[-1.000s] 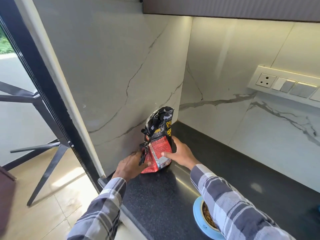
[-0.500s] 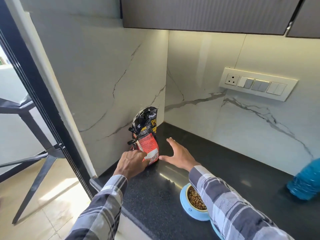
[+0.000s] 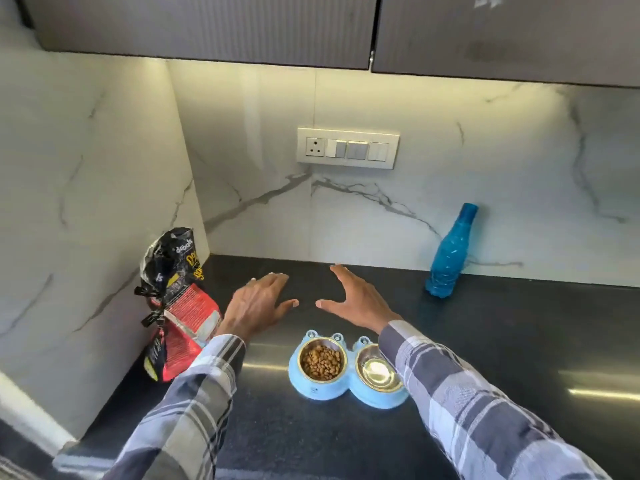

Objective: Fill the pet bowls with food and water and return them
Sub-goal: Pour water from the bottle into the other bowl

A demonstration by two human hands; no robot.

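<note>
A light blue double pet bowl stand (image 3: 313, 391) sits on the black counter. Its left steel bowl (image 3: 322, 362) holds brown kibble. The right steel bowl (image 3: 377, 371) shines and has no kibble in it; my right sleeve covers its right side. A black and red pet food bag (image 3: 178, 303) stands upright against the left marble wall. A blue water bottle (image 3: 448, 254) stands at the back wall to the right. My left hand (image 3: 258, 306) and my right hand (image 3: 356, 299) hover above the counter behind the bowls, fingers spread, holding nothing.
The black counter (image 3: 502, 341) runs to the right and toward me. Marble walls close it at the left and back. A switch panel with a socket (image 3: 348, 147) is on the back wall. Dark cabinets (image 3: 207, 26) hang overhead.
Both hands have let go of the food bag and moved right, away from it, to above the bowls. The view has swung right, bringing the whole bowl stand and bottle into sight.
</note>
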